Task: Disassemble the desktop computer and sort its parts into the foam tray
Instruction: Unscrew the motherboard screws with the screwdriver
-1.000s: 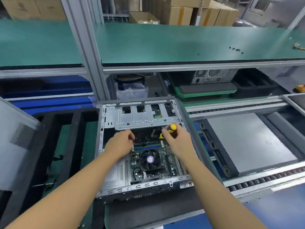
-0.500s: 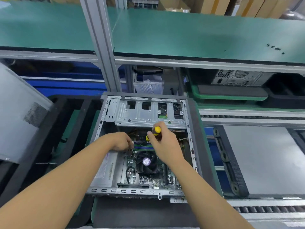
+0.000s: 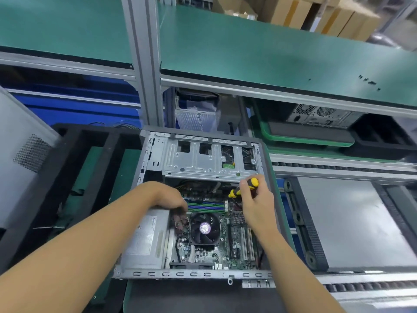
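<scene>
Desktop computer open; R hand fingers clamp screwdriver, L hand fingers hidden inside, grip unclear.

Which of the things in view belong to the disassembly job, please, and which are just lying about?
Part of the job:
- open computer case
- screwdriver
- cooler fan
- power supply
- foam tray

Just lying about:
- cardboard boxes
- second computer under the green shelf
- grey plate on the conveyor
</scene>
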`<state>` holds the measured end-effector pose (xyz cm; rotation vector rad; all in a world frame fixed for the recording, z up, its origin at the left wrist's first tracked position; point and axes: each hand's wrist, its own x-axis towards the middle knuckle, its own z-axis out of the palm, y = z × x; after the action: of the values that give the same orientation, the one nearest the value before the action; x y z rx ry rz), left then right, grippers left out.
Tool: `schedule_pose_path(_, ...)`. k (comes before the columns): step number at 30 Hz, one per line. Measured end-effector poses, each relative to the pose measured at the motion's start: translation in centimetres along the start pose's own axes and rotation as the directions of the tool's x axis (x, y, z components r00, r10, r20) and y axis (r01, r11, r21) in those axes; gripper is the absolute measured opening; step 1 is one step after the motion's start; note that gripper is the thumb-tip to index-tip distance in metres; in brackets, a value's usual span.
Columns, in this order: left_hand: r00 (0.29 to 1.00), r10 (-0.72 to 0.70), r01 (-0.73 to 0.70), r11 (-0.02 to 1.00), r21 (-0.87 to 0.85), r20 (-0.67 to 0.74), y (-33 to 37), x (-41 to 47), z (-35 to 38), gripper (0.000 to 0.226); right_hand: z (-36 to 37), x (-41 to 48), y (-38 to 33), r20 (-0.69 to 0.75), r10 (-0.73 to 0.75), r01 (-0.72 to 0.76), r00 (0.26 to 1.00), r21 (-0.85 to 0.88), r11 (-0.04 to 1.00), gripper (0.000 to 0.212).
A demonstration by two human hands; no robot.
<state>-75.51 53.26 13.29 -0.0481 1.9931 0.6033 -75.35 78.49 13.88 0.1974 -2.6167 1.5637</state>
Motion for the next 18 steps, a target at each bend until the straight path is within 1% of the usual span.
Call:
schedule_pose_path(2, 0.997, -0.033, 0.046, 0.977, -0.209, 0.063, -0.4, 0.6, -0.4, 0.039, 0.7, 0.1, -0.5, 0.007, -0.005, 0.005, 1.000, -0.018, 1.000, 0.025)
schedule_pose_path(4, 0.996, -0.062, 0.077, 0.957, -0.279, 0.065, -0.7, 1.3, -0.8, 0.038, 1.5, 0.2, -1.3, 0.038, -0.019, 0.020, 0.999, -0.039, 0.999, 0.023)
schedule_pose_path(5, 0.996, -0.078, 0.085, 0.961, -0.263, 0.035, -0.8, 1.8, -1.0, 0.035, 2.0, 0.2, -1.6, 0.065, -0.026, 0.029, 0.998, -0.044, 0.999, 0.021)
schedule_pose_path(6, 0.995, -0.093, 0.087, 0.976, -0.198, -0.023, -1.0, 2.3, -1.1, 0.032, 2.6, 0.3, -2.0, 0.091, -0.036, 0.042, 0.995, -0.056, 0.998, 0.021)
schedule_pose_path(7, 0.990, -0.103, 0.095, 0.992, -0.084, -0.094, -1.3, 2.8, -1.2, 0.030, 3.1, 0.3, -2.3, 0.115, -0.046, 0.054, 0.992, -0.073, 0.996, 0.021)
schedule_pose_path(8, 0.982, -0.109, 0.116, 0.993, 0.038, -0.157, -1.5, 3.2, -1.2, 0.033, 3.6, 0.4, -2.7, 0.139, -0.049, 0.062, 0.989, -0.091, 0.994, 0.023)
schedule_pose_path(9, 0.975, -0.114, 0.143, 0.978, 0.149, -0.189, -1.7, 3.6, -1.2, 0.039, 4.1, 0.5, -3.0, 0.166, -0.047, 0.066, 0.985, -0.111, 0.992, 0.023)
schedule_pose_path(11, 0.981, -0.116, 0.159, 0.944, 0.289, -0.158, -1.7, 4.1, -1.0, 0.047, 5.1, 0.7, -3.6, 0.240, -0.043, 0.083, 0.970, -0.160, 0.984, 0.020)
schedule_pose_path(13, 0.984, -0.133, 0.165, 0.929, 0.331, -0.116, -1.4, 4.3, -1.0, 0.049, 6.1, 0.8, -3.9, 0.331, -0.045, 0.130, 0.943, -0.240, 0.962, 0.020)
schedule_pose_path(15, 0.984, -0.144, 0.172, 0.924, 0.341, -0.105, -1.2, 4.3, -0.9, 0.046, 6.9, 0.7, -4.0, 0.406, -0.041, 0.177, 0.913, -0.303, 0.936, 0.022)
schedule_pose_path(18, 0.984, -0.143, 0.172, 0.900, 0.399, -0.103, -1.0, 4.3, -0.9, 0.044, 7.7, 0.5, -3.8, 0.461, -0.032, 0.212, 0.887, -0.344, 0.915, 0.022)
